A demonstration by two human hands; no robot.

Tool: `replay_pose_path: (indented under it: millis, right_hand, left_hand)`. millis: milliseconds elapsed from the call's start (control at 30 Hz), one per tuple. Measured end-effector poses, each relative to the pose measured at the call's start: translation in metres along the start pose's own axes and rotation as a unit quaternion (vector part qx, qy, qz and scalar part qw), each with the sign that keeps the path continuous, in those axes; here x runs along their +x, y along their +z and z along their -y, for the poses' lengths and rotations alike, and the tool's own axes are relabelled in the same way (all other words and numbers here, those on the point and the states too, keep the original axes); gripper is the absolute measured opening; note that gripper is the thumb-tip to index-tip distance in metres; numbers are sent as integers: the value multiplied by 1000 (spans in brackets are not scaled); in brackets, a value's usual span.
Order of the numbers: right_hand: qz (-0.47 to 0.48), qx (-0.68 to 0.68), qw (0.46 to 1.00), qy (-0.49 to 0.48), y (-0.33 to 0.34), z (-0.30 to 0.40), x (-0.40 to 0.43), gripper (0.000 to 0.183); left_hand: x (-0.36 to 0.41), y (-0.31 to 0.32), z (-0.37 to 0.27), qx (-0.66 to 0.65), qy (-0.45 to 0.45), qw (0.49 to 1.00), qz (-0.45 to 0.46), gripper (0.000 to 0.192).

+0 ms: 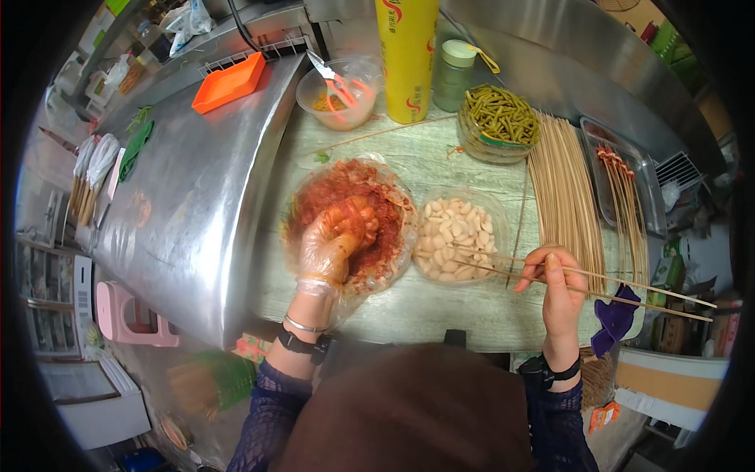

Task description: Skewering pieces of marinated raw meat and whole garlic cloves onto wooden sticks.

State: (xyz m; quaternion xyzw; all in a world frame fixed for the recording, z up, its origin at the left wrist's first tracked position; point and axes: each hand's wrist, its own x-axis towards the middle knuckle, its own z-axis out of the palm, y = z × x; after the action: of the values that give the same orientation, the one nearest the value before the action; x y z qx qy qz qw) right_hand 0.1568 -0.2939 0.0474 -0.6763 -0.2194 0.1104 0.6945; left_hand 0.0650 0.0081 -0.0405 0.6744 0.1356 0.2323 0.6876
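Observation:
In a clear plastic-lined bowl lies red, sauce-coated meat. My left hand, in a clear plastic glove smeared red, is down in it with fingers curled around some meat. How much it grips is hidden. Bare, my right hand pinches two thin bamboo skewers between thumb and fingers. Their left ends reach over a clear tub of peeled garlic cloves, just right of the meat bowl. Whether the tips touch the cloves I cannot tell.
Loose skewers lie in a thick row at right, beside a metal tray with loaded skewers. Behind stand cut green beans, a yellow roll, a green-lidded jar and a tub with scissors. A steel counter borders the left.

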Motion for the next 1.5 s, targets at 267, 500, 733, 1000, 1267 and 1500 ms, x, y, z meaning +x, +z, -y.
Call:
replay_pose_path:
  millis: [267,500,733,1000,1267,1500]
  right_hand:
    - [-14,-24,999,-28,-4,5,3,31]
    - [-37,-25,999,-24,-4,10,3,30]
    - [-48,-21,999,1,-5,8,5,30]
    - [-11,-8,1000,10,9,-1,14,36]
    - [26,9,999,45,21,-4,15,32]
    - [90,-155,977,-115,27,13,8,24]
  left_hand:
    - [-1,5,3,-171,-32,984,-21,30]
    - [-2,13,-17,-253,-121,957,-72,26]
    - [-3,8,-4,-184,-60,980,-42,49]
    - [-5,16,-15,154,116,979,-60,14]
    - [-13,9,-2,54,18,993,-99,17]
    - [-12,0,12,90,22,988,-119,17]
